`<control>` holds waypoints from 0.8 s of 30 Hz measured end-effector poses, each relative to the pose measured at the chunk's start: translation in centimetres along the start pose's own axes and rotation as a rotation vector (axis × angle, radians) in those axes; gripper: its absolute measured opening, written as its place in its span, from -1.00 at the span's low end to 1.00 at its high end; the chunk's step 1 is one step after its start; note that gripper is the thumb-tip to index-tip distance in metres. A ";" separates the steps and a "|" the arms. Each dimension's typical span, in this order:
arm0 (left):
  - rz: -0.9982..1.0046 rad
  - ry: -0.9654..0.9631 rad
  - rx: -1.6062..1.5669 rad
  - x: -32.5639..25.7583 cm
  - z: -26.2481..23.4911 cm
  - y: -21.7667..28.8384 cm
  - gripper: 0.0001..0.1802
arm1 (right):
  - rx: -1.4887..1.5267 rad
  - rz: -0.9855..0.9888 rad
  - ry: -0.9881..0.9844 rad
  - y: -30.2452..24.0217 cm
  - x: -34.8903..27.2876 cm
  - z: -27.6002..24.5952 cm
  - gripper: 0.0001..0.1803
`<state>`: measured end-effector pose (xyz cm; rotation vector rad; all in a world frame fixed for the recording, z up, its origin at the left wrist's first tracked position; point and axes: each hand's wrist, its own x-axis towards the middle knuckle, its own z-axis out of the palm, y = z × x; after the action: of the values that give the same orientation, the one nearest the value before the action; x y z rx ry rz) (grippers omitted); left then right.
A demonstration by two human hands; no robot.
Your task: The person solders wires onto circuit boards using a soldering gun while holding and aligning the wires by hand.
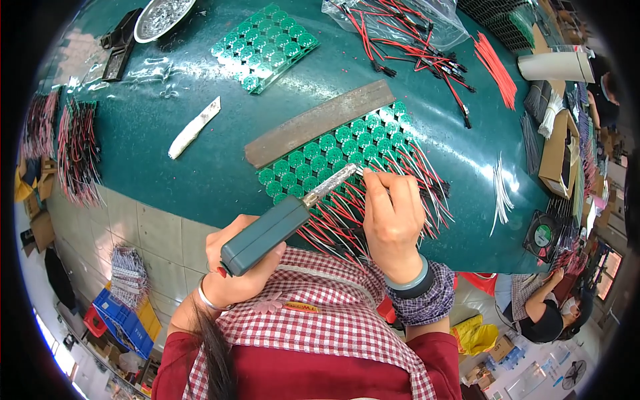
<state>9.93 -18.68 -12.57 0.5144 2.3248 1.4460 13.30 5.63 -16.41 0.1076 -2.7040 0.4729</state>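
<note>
Dark red top [287, 370], red-checked apron [320, 327], pink flower [269, 304], grey-green bangle [408, 280], silvery bracelet [206, 297]

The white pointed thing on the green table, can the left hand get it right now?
Probably not yet: the left hand is gripping the green-handled tool. Once free, it likely could, as only tabletop seems to lie between it and the white pointed thing.

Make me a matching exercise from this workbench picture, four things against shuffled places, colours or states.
1. Soldering tool
2. Brown bar
3. Fan
4. Bowl

A. Black with a green centre
B. At the picture's upper left
C. Held in the left hand
D. Along the far edge of the wired circuit boards

Pairs: 1-C, 2-D, 3-A, 4-B
</note>
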 end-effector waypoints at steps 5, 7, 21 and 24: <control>-0.006 -0.004 -0.018 0.0 0.0 0.0 -0.74 | -0.010 0.001 0.010 -0.1 0.0 0.1 -0.70; 0.013 0.004 -0.005 -0.1 -0.1 -0.1 -0.74 | -0.007 0.002 0.009 -0.1 0.0 0.0 -0.70; -0.029 0.029 -0.086 -1.1 -0.1 -1.1 -0.72 | 0.017 0.010 -0.014 -0.1 0.1 -0.1 -0.65; -0.006 0.037 -0.069 -1.2 -0.1 -1.1 -0.73 | 0.009 0.010 -0.013 -0.1 0.1 -0.2 -0.65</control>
<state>10.76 -19.77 -13.35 0.4655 2.2937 1.5391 13.32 5.55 -16.21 0.0998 -2.7170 0.4887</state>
